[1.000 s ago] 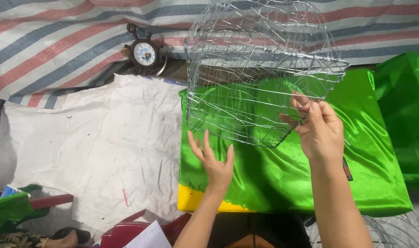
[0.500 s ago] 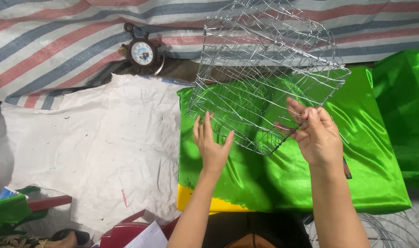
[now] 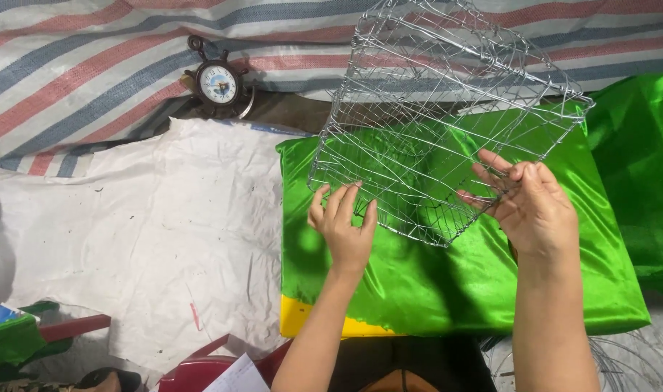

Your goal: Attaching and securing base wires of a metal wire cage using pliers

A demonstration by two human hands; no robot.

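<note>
A silver wire cage frame (image 3: 448, 116) is held tilted above a shiny green satin cloth (image 3: 448, 290), which serves as the landmark here. The left hand (image 3: 344, 229) is at the frame's lower left edge, its fingers (image 3: 346, 199) curled up onto the wires. The right hand (image 3: 531, 207) is at the frame's lower right side, its fingers (image 3: 491, 163) closed in a pinch on the wires. The frame's lower corner hangs just above the middle of the green cloth, and its upper part reaches past the cloth's far edge.

A yellow strip (image 3: 310, 323) shows under the green cloth at its near left corner. Left of the cloth lies a crumpled white sheet (image 3: 143, 239), marked with dark specks. Beyond that sheet, up and left of the cloth, stands a small dark clock (image 3: 219, 85) shaped like a ship's wheel, with a pale round face. Behind everything spreads a tarp (image 3: 92, 65) striped in red, blue and white. A second fold of green satin (image 3: 644, 167) lies right of the cloth. Near the cloth's near edge are a red object (image 3: 193, 366) with a white paper (image 3: 233, 377) on it, and loose wire loops (image 3: 622, 363) at the near right.
</note>
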